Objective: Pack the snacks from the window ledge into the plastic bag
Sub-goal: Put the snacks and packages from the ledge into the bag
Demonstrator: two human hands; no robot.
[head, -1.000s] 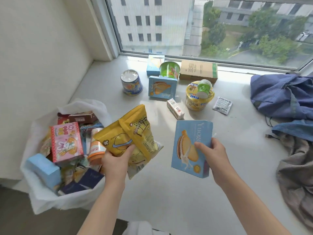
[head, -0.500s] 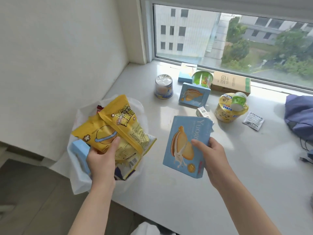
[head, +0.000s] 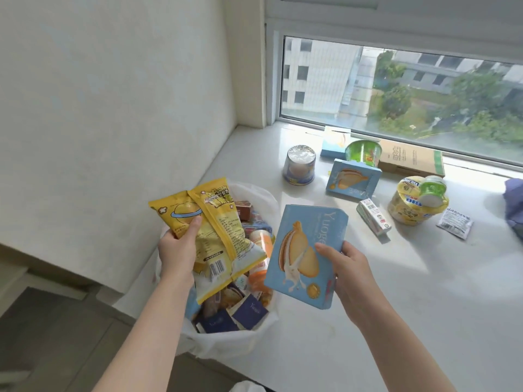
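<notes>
1. Your left hand (head: 177,250) grips two yellow packets (head: 209,230) above the bag (head: 254,338). Your right hand (head: 348,267) clamps a blue box (head: 302,250) beside it.
2. Bag sits at the ledge (head: 396,306) edge, well filled.
3. Still to pack: cups (head: 300,165), boxes (head: 352,179), sachet (head: 455,223).

Two yellow popcorn packets (head: 209,222) are gripped together in the left hand (head: 177,250), tilted over the white plastic bag (head: 254,343); the bag stands open at the left edge of the window ledge (head: 396,306), crowded with boxes and packets; a pale blue biscuit box (head: 305,256) is held upright in the right hand (head: 348,267) just beside the bag; further back on the ledge lie a foil-lidded cup (head: 299,165), a smaller blue box (head: 352,179), a green cup (head: 363,152), a brown carton (head: 410,161), a yellow noodle bowl (head: 407,213), a slim white carton (head: 373,217) and a sachet (head: 454,223).
</notes>
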